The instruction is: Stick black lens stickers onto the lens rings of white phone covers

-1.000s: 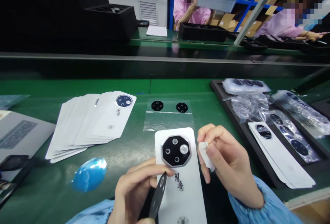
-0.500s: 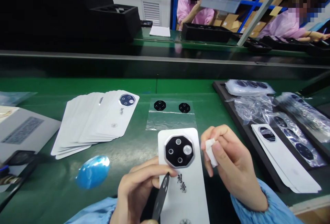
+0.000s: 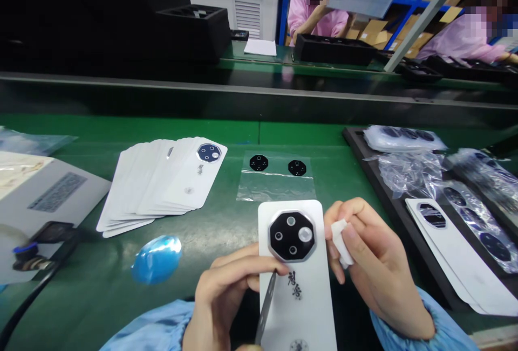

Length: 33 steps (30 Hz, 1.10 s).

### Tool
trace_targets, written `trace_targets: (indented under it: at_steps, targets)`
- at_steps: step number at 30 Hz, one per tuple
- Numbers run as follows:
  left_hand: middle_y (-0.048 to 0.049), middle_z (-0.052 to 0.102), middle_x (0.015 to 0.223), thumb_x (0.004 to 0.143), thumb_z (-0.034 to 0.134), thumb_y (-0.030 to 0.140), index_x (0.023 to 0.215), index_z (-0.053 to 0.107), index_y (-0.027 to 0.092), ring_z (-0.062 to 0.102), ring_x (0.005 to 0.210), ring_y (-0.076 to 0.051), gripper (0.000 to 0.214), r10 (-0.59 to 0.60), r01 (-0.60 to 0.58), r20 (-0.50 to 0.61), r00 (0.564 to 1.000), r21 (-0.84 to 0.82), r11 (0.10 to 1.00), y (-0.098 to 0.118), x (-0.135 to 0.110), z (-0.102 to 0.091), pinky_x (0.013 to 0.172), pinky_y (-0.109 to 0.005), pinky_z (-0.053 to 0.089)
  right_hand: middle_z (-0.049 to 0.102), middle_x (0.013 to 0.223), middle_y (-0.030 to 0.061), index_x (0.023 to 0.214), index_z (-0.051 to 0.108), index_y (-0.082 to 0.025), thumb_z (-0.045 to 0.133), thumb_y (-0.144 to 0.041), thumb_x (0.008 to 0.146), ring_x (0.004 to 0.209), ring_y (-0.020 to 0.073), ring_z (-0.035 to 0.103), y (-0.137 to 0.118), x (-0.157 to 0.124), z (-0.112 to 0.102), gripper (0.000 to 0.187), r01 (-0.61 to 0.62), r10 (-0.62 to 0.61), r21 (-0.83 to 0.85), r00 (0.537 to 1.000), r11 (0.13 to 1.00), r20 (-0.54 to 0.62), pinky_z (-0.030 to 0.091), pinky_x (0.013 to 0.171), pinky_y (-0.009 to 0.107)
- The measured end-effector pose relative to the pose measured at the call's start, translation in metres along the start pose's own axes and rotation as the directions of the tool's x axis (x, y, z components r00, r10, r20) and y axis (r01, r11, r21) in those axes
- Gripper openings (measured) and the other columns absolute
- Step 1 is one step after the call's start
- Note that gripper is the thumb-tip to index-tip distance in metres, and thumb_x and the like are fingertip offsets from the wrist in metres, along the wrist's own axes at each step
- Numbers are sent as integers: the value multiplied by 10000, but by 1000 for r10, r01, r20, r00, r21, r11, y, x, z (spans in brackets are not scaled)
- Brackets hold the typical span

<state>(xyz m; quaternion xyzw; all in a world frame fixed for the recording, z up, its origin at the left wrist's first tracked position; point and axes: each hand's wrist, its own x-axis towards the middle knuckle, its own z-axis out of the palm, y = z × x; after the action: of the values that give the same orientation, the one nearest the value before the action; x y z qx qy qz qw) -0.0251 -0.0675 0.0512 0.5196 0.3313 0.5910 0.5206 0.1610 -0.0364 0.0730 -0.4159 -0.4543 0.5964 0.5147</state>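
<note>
Left hand (image 3: pixel 226 300): fingers (image 3: pixel 243 267) close narrowly on a slim dark strip (image 3: pixel 265 308), possibly a blade, above the white display card (image 3: pixel 297 308) at the tabletop (image 3: pixel 226 221) front edge. Right hand (image 3: pixel 376 270): fingers (image 3: pixel 356 227) pinch a white wipe (image 3: pixel 340 242) just beside the card's black camera-lens plate (image 3: pixel 291 236).

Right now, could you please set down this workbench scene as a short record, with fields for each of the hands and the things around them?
Left hand: holds a slim pointed tool.
Right hand: pinches a white wipe.
Between hands: white card bearing a black octagonal camera piece.
Farther ahead: stack of white cards; clear bag with two black pieces.
Left of card: blue oval pad.
Right side: black tray.
Beyond: two people in pink.
</note>
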Motion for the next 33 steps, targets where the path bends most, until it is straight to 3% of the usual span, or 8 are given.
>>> trace_targets:
  at_steps: [3, 9, 13, 17, 22, 26, 33]
  targets:
    - [-82, 684, 1062, 738, 672, 507, 1069, 707, 247, 655, 806, -245, 422, 16, -16, -15, 1000, 8, 1000, -3, -1, -2, 647, -295, 546, 512, 806, -11, 891, 496, -232, 501, -341, 954, 515, 77, 458, -1, 0, 0, 126, -8, 8, -4, 1000, 1000, 13, 383, 392, 178]
    - [-102, 684, 1063, 719, 674, 540, 1043, 717, 223, 644, 842, -266, 456, -27, 27, 1, 1000, 10, 1000, -6, -2, -4, 752, -344, 553, 522, 789, -18, 888, 486, -228, 498, -340, 958, 491, 68, 460, -2, 0, 1, 132, -11, 11, -3, 1000, 1000, 13, 371, 394, 184]
    - [-110, 680, 1052, 716, 683, 506, 1046, 714, 219, 646, 815, -264, 438, -39, 39, -2, 999, -13, 999, -4, -2, -2, 649, -311, 553, 523, 784, -26, 894, 486, -226, 478, -314, 969, 472, 58, 464, -2, 0, 1, 116, -13, 13, 4, 1000, 1000, 22, 362, 395, 183]
    - [-102, 673, 959, 712, 679, 513, 1042, 714, 218, 619, 700, -230, 444, -60, 64, 61, 996, -79, 995, -7, 1, -5, 593, -318, 537, 524, 778, -25, 892, 486, -222, 474, -313, 971, 467, 58, 463, -3, -1, 2, 121, -19, 19, 12, 1000, 1000, 21, 362, 396, 187]
    - [-135, 666, 914, 698, 701, 488, 1024, 720, 183, 615, 726, -259, 447, -82, 97, 137, 987, -109, 989, -9, 8, -14, 526, -304, 483, 520, 764, -28, 895, 490, -222, 478, -318, 968, 441, 48, 442, -3, -1, 2, 121, -35, 34, 34, 999, 999, 20, 349, 363, 165]
    - [-129, 666, 988, 696, 709, 439, 1050, 707, 203, 627, 724, -249, 425, -119, 155, 169, 978, -221, 963, -9, 10, -13, 496, -278, 469, 519, 747, -27, 890, 493, -212, 477, -293, 970, 445, 38, 448, -3, -1, 2, 115, -31, 30, 50, 999, 998, 18, 367, 370, 144]
    - [-91, 673, 1099, 810, 603, 450, 1100, 691, 216, 625, 962, -272, 383, -231, 315, 249, 941, -382, 869, -13, 5, -16, 817, -346, 497, 505, 737, -33, 918, 494, -216, 457, -287, 979, 432, 28, 423, -2, 0, -1, 101, -34, 31, 60, 999, 998, 44, 367, 345, 121]
